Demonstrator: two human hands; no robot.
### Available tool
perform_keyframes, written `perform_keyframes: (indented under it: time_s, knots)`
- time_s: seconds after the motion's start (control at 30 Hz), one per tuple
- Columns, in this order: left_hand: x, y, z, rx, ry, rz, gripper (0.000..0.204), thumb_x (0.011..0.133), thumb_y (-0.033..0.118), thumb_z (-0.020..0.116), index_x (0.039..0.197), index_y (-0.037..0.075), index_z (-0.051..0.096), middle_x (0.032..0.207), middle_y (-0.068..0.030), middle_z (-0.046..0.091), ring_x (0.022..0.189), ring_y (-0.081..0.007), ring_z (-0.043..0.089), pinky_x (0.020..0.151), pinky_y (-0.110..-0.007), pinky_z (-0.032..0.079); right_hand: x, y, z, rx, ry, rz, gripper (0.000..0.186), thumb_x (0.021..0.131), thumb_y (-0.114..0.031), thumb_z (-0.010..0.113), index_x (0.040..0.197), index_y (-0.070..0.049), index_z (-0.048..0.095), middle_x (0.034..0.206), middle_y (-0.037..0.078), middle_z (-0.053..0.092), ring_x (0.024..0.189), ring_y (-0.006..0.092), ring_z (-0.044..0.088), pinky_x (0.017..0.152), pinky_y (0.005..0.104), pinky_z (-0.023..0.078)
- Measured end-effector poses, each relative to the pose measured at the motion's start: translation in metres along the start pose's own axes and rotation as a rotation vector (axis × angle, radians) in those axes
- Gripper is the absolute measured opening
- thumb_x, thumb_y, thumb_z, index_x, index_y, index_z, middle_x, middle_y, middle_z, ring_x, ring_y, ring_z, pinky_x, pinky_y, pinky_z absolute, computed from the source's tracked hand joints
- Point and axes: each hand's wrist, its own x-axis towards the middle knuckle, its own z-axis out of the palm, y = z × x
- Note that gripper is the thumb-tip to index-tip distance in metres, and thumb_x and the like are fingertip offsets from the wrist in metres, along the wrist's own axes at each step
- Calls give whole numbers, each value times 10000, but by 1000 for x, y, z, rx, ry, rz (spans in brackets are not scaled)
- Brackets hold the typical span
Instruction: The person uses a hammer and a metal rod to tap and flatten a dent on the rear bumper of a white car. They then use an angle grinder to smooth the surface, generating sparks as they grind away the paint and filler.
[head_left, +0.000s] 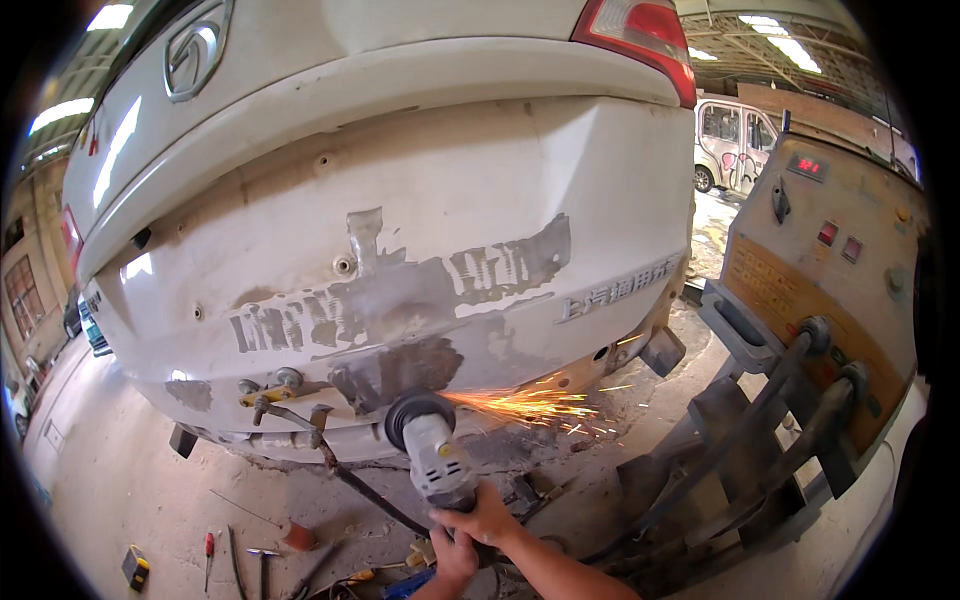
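My right hand (484, 515) wraps around the body of a grey angle grinder (438, 462). Just below it, my left hand (454, 555) is closed around the grinder's rear end. The grinder's dark round disc (412, 412) is against the lower edge of a white car's tailgate (630, 150), beside a dark bare patch (425, 362). Orange sparks (530, 403) spray to the right from the disc. Above, the panel has scraped grey metal patches (400, 300) with ridged marks.
A brass-coloured clamp bar (285, 392) with a dark cable (370, 495) is fixed at the tailgate's lower left. A welding-type machine (815, 260) with thick cables stands at right. On the floor lie a red screwdriver (209, 548), a hammer (264, 565) and a yellow-black tape measure (136, 567).
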Motion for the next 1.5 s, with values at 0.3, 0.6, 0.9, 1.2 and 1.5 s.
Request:
perform_keyframes:
  time_s: [0.3,0.6,0.9,1.2,1.5]
  knots:
    - [10,2,-2,-103,-4,-39,396,824,308,561,941,-70,564,895,-155,620,843,-213,577,776,-350,453,5,-3,9,6,3,-102,378,653,-269,763,867,20,648,815,100,668,754,197,634,695,312,493]
    - [8,8,-1,-96,37,-16,430,787,317,575,922,-91,568,864,-171,628,876,-258,600,769,-380,453,1,2,2,-41,37,-18,423,632,-274,774,896,27,638,844,128,664,785,199,639,710,334,493]
    - [14,12,-3,-26,-140,-35,470,787,338,584,978,-91,556,863,-163,645,815,-207,607,739,-345,471,-1,12,-4,31,97,54,361,649,-219,772,888,18,641,848,74,652,785,150,608,706,311,483]
    - [23,0,-4,124,-229,-42,552,761,453,629,899,-78,568,725,-154,636,718,-205,621,642,-348,481,-2,18,-11,325,184,69,289,659,-112,751,906,-14,637,873,36,633,803,121,585,704,297,479]
    - [27,5,-11,290,-339,-131,597,788,482,586,954,-92,567,874,-198,639,842,-240,621,727,-369,474,-4,20,-14,450,164,148,384,650,-105,751,990,-11,600,922,38,614,828,133,567,740,289,464]
